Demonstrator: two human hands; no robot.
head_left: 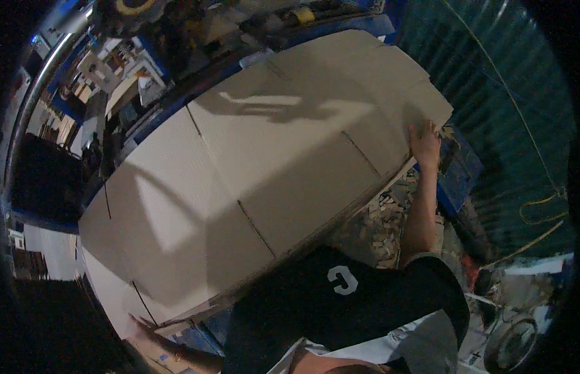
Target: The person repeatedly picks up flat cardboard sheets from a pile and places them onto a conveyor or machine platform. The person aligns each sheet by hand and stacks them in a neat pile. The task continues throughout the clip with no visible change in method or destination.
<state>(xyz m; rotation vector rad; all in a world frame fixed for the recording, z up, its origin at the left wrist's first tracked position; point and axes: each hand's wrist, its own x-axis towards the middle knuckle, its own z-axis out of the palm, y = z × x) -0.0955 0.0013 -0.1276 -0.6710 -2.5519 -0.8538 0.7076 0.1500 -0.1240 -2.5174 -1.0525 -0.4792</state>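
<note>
At the far left of my head view I register a curved metal bar (pixel 29 106) and, below it, flat stacked sheets (pixel 50 252). The cardboard sheet (pixel 230 187) occupies the centre, lying lengthwise from lower left to upper right; its far long edge runs alongside the blue machine frame (pixel 371 26). I cannot tell from here whether further layers lie under it.

Left hand (pixel 148 338): located at the near left corner of the cardboard sheet, fingers extended onto the surface beside a short dark slot (pixel 144 303). It is dimly lit; I cannot tell whether it grips the edge or only rests there.

Across the middle, I note further slots cut inward from both long edges, a crease between them, and broad shadows. The wearer's black shirt (pixel 283 311) is close to the near long edge.

Right hand (pixel 426 149): located at the near right corner of the cardboard sheet, thumb set apart from the fingers, fingertips at the edge. I cannot tell whether the fingers curl underneath. Below that corner I observe cardboard scraps (pixel 384 221). Farther right stand a blue panel (pixel 455 190) and a green corrugated wall (pixel 508 118) with a yellow cord (pixel 532 221).
</note>
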